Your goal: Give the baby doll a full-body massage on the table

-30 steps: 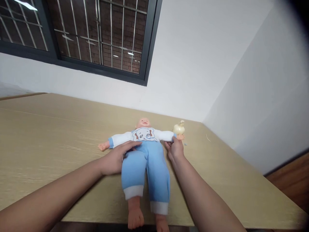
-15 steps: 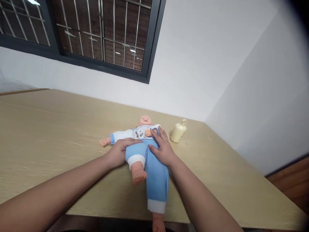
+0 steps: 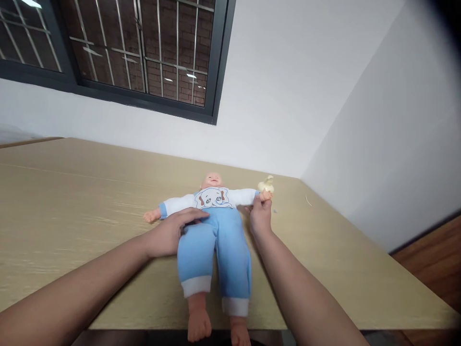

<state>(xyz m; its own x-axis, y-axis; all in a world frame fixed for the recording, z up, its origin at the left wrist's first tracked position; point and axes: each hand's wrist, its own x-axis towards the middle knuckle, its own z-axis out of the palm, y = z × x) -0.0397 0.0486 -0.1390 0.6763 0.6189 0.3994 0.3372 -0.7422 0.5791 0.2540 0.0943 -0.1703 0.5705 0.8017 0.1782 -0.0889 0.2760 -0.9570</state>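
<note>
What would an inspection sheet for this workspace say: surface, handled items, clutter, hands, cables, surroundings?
Surface: pale wood-look table.
Handled item: doll lying face up, arms spread, feet at the near edge.
Clutter: cream pump-top bottle, partly hidden behind the doll's hand; thin pale strand; tiny bluish bit.
Hands: left hand against the doll's hip; right hand gripping the doll's wrist.
Cables: nothing seen.
Surroundings: barred window, white wall.

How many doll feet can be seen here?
2. The left foot is at the table's near edge, below one white trouser cuff; the right foot, below the other cuff, runs to the picture's bottom edge.
</note>
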